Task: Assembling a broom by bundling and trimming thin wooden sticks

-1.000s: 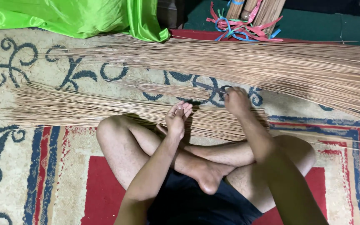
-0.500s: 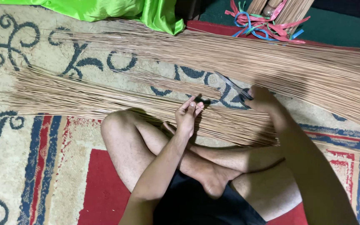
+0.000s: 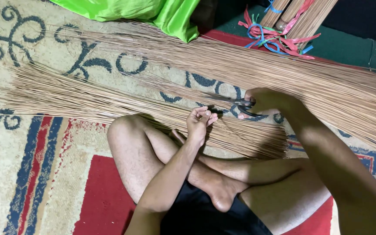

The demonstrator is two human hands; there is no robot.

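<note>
I sit cross-legged on a patterned carpet (image 3: 35,143). Long thin tan sticks lie in two spreads across it: a near pile (image 3: 88,98) just beyond my knees and a larger far pile (image 3: 283,76). My left hand (image 3: 200,124) hovers over the near pile with fingertips pinched together, apparently on a few thin sticks. My right hand (image 3: 264,101) grips a pair of scissors (image 3: 236,103), whose blades point left above the sticks between the two piles.
A bright green cloth (image 3: 144,13) lies at the top of the carpet. Bundled sticks tied with blue and pink plastic strips (image 3: 279,37) rest at the top right on a dark green floor (image 3: 353,48). My crossed legs (image 3: 162,161) fill the foreground.
The view has shifted left and down. My right hand now holds scissors over the sticks, where earlier it rested flat on them. My left hand stays pinched above the near pile.
</note>
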